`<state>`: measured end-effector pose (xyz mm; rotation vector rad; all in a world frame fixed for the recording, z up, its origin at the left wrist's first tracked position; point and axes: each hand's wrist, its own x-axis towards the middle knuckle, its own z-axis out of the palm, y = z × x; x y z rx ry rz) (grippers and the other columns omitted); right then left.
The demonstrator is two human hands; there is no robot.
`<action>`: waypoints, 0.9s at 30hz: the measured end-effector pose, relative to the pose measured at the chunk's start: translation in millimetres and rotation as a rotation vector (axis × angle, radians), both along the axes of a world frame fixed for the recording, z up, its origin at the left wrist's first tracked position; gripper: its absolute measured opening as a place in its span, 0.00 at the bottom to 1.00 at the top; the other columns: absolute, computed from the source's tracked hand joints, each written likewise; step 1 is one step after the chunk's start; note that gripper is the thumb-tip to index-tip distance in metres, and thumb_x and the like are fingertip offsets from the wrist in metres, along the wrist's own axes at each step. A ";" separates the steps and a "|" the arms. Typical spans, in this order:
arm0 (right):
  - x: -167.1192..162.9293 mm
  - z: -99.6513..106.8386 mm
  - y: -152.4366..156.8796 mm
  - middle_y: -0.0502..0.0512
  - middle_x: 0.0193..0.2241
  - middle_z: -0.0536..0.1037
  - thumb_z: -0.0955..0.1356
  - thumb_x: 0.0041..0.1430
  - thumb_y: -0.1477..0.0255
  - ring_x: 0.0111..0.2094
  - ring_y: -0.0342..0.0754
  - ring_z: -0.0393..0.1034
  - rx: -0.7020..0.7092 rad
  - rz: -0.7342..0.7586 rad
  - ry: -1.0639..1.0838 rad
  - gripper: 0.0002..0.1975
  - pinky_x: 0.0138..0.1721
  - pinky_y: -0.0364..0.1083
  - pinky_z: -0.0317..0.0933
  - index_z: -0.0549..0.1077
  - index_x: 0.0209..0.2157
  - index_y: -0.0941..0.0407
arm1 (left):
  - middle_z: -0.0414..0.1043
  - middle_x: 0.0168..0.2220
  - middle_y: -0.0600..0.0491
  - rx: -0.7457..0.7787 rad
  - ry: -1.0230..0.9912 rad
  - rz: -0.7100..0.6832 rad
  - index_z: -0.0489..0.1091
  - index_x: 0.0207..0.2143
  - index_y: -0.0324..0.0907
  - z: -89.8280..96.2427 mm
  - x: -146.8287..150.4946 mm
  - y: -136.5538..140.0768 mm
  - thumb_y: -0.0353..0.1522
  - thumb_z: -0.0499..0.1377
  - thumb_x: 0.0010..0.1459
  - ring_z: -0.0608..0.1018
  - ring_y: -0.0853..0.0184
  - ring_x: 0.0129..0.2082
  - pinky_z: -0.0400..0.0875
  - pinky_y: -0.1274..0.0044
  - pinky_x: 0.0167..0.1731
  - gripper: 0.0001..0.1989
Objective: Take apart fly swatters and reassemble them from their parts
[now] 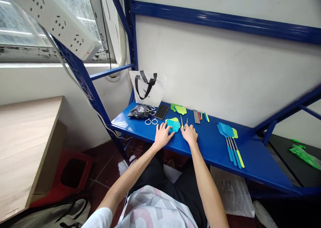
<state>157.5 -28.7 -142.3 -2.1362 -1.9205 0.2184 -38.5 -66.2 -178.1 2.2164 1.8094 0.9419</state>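
The blue table [207, 141] bears everything, its long top letting the things lie in separate groups with a working space before the person. At its far left end the white carrier bag [159, 91] stands upright near the wall, probably to leave the front free. Towards the right lie several swatters [228, 130], side by side with their handles towards the person, an arrangement that seems to keep them together and apart from the loose parts. The left hand [163, 134] has its fingers spread, the fingertips at a blue mesh head [175, 125], perhaps to steady it; whether they pinch or only rest there cannot be told. The right hand [190, 134] is curled palm down over the near ends of two slim pieces, which poke out beyond its fingertips; how firmly it closes on them is hidden. The dark plastic bag [138, 111] and the phone [161, 112] lie near the carrier bag, apparently out of the way. The blue head overlaps a yellow-green one in front of the person, while the green mesh heads [181, 110] lie farther back. Behind the right hand, metal rods [196, 117] and short coloured handles [206, 117] lie in rows, likely for easy picking. Smallest are the white rings [154, 121], just before the phone.
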 end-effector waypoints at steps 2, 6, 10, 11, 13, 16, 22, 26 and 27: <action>9.6 1.4 1.6 0.63 0.50 0.74 0.63 0.76 0.58 0.51 0.60 0.73 -0.017 0.000 0.044 0.16 0.47 0.54 0.65 0.78 0.46 0.51 | 0.67 0.72 0.39 -0.009 -0.032 -0.005 0.78 0.52 0.47 1.7 -0.5 -0.5 0.51 0.61 0.72 0.64 0.43 0.74 0.50 0.47 0.72 0.20; 33.6 -2.0 -8.7 0.58 0.48 0.75 0.62 0.76 0.54 0.46 0.55 0.76 0.006 0.011 0.127 0.19 0.41 0.49 0.65 0.78 0.41 0.51 | 0.69 0.70 0.40 -0.028 -0.060 -0.021 0.77 0.49 0.47 6.1 -2.7 0.3 0.53 0.63 0.69 0.64 0.44 0.73 0.52 0.49 0.71 0.21; 53.7 -15.9 -25.0 0.59 0.44 0.78 0.65 0.71 0.47 0.40 0.53 0.74 0.243 0.095 0.479 0.25 0.39 0.49 0.66 0.79 0.35 0.52 | 0.72 0.67 0.42 -0.090 -0.066 -0.011 0.73 0.58 0.48 14.9 -11.7 3.2 0.50 0.67 0.67 0.68 0.45 0.69 0.61 0.56 0.66 0.25; 57.0 -19.9 -28.9 0.59 0.43 0.78 0.67 0.69 0.44 0.38 0.53 0.73 0.309 0.103 0.584 0.26 0.38 0.49 0.66 0.79 0.35 0.53 | 0.73 0.66 0.42 -0.127 -0.067 -0.013 0.72 0.60 0.48 17.4 -15.1 4.0 0.48 0.69 0.66 0.70 0.44 0.68 0.63 0.57 0.63 0.26; 61.8 -26.5 -36.8 0.59 0.42 0.79 0.70 0.66 0.42 0.37 0.53 0.72 0.381 0.091 0.778 0.27 0.36 0.48 0.66 0.80 0.38 0.53 | 0.74 0.64 0.43 -0.208 -0.074 -0.020 0.70 0.63 0.50 21.6 -22.1 5.3 0.45 0.71 0.63 0.72 0.44 0.65 0.66 0.59 0.59 0.29; 65.9 -31.4 -50.2 0.57 0.39 0.81 0.74 0.62 0.42 0.37 0.52 0.74 0.398 0.047 1.059 0.28 0.32 0.45 0.66 0.80 0.42 0.54 | 0.78 0.58 0.44 -0.280 -0.118 -0.041 0.67 0.66 0.51 23.7 -30.9 8.0 0.43 0.72 0.61 0.76 0.45 0.60 0.67 0.62 0.55 0.35; 70.8 -26.1 -78.8 0.53 0.35 0.81 0.79 0.57 0.46 0.23 0.41 0.64 0.332 0.053 1.359 0.29 0.18 0.40 0.53 0.75 0.48 0.52 | 0.81 0.40 0.52 -0.337 -0.418 -0.156 0.64 0.72 0.48 16.0 -46.4 19.9 0.41 0.73 0.57 0.81 0.55 0.42 0.72 0.68 0.47 0.43; 70.5 -17.6 -86.0 0.55 0.41 0.84 0.79 0.59 0.50 0.20 0.39 0.59 0.236 0.149 1.382 0.34 0.17 0.40 0.50 0.69 0.59 0.48 | 0.80 0.33 0.51 -0.352 -0.732 -0.248 0.80 0.47 0.41 14.8 -52.6 24.7 0.49 0.74 0.54 0.80 0.59 0.35 0.74 0.71 0.39 0.25; 70.2 -15.8 -86.3 0.55 0.42 0.84 0.78 0.60 0.50 0.20 0.40 0.60 0.218 0.156 1.374 0.36 0.17 0.40 0.51 0.67 0.62 0.48 | 0.79 0.32 0.51 -0.359 -0.796 -0.280 0.80 0.41 0.41 16.2 -52.0 24.5 0.49 0.74 0.54 0.80 0.60 0.33 0.75 0.72 0.38 0.23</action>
